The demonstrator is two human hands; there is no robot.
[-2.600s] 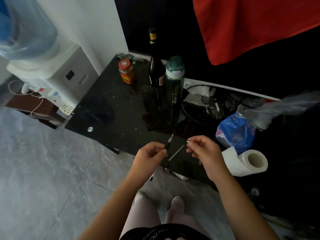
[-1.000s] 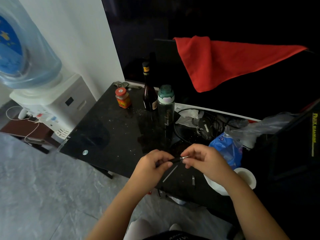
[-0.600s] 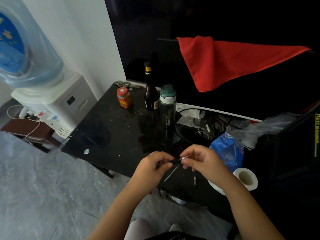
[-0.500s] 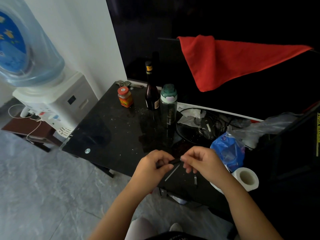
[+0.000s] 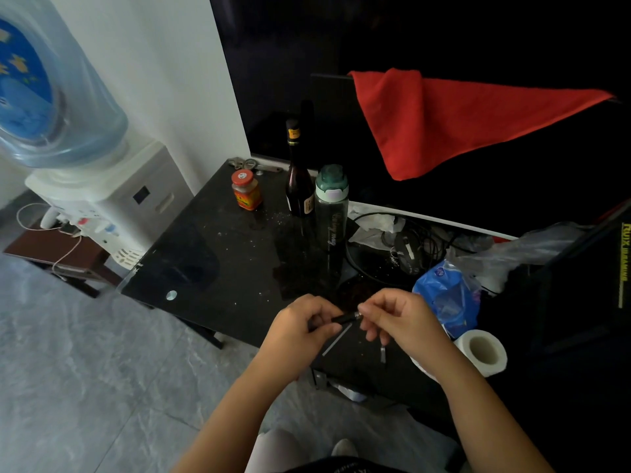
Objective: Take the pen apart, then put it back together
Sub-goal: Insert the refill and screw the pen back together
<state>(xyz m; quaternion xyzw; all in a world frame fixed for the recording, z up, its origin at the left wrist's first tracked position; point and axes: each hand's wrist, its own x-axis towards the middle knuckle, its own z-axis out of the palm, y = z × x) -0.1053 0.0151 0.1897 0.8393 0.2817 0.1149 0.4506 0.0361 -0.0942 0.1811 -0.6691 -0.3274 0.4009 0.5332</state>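
Head cam looks down at both hands just below frame centre, over the near edge of a black glass table (image 5: 211,268). Left hand (image 5: 300,327) has its fingers curled tight round the dark pen barrel (image 5: 343,318), which pokes out to the right. Right hand (image 5: 396,319) pinches the barrel's silvery end between thumb and forefinger, other fingers loosely curled. On the table right under the hands lie a thin white refill (image 5: 336,340) and, lower right of it, a small metal piece (image 5: 383,354), both untouched.
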